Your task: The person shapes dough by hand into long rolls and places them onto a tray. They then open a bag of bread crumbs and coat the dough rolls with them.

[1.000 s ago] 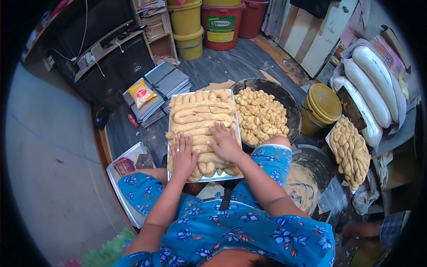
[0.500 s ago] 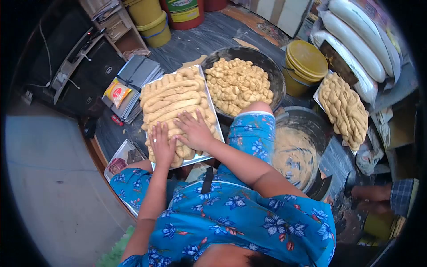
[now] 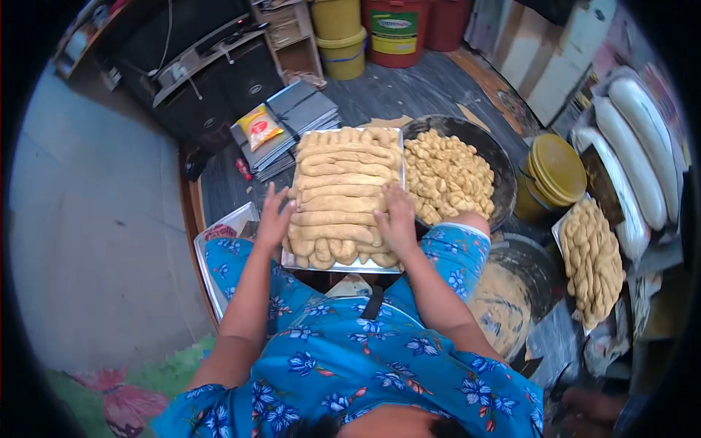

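Rows of pale dough strips (image 3: 339, 197) lie across a metal tray (image 3: 350, 267) between my legs, with shorter rounded pieces along its near edge. At the dough's left side is my left hand (image 3: 274, 217), fingers spread, thumb side by the strips. My right hand (image 3: 396, 219) rests on the right side of the dough and the tray's edge, fingers extended. Neither hand is wrapped around anything. A dark round basin (image 3: 504, 175) full of small knotted dough pieces (image 3: 445, 175) stands just beyond my right knee.
Right of me are a floury dark tub (image 3: 540, 274), a yellow bucket (image 3: 558, 171), another tray of twisted dough (image 3: 593, 263) and long white bags (image 3: 642, 146). Stacked trays (image 3: 307, 109) carry a yellow packet (image 3: 259, 127). A co-worker's hand (image 3: 591, 403) shows at lower right.
My hands have moved apart, from on top of the dough to its two sides. The tray now sits straighter before me, and the view has shifted left.
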